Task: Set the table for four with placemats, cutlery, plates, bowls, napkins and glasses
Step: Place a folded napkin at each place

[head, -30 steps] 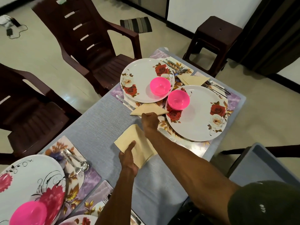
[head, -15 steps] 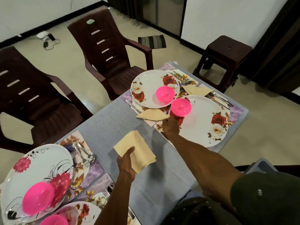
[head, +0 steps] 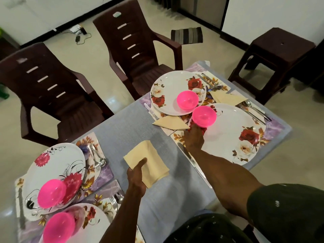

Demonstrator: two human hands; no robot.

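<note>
**A:** So, head view, only one camera here. Your left hand [head: 136, 176] is low centre of the frame, thumb on top of a pile of cream napkins [head: 147, 163], pinching them above the grey tablecloth [head: 122, 127]. Right?

**B:** Yep, that's a proper pinch, thumb over and fingers tucked under. Your right hand [head: 193, 137] is stretched out to the centre right, at the near rim of the rose plate [head: 233, 132], just below the pink bowl [head: 204, 116] sitting on that plate's upper left edge. Fingers are hidden from here, so you honestly can't tell if it's gripping anything or just resting.

**A:** Fair. A folded napkin [head: 171, 122] lies just left of that hand, between the two rose plates, with a knife [head: 151, 111] beside it. The second rose plate [head: 177, 92] further up carries its own pink bowl [head: 187, 99].

**B:** And another folded napkin [head: 226, 98] in the upper right, with a fork and spoon [head: 252, 109] next to it. Lower left of the frame you've got a pink-flower plate [head: 52, 172] with a bowl [head: 51, 193], cutlery [head: 97, 157] on the placemat [head: 103, 174] to its right, and a fourth plate [head: 94, 218] with a bowl [head: 58, 228] at the bottom edge.

**A:** Two brown chairs [head: 136, 50] up top, a stool [head: 278, 55] in the upper right.
</note>
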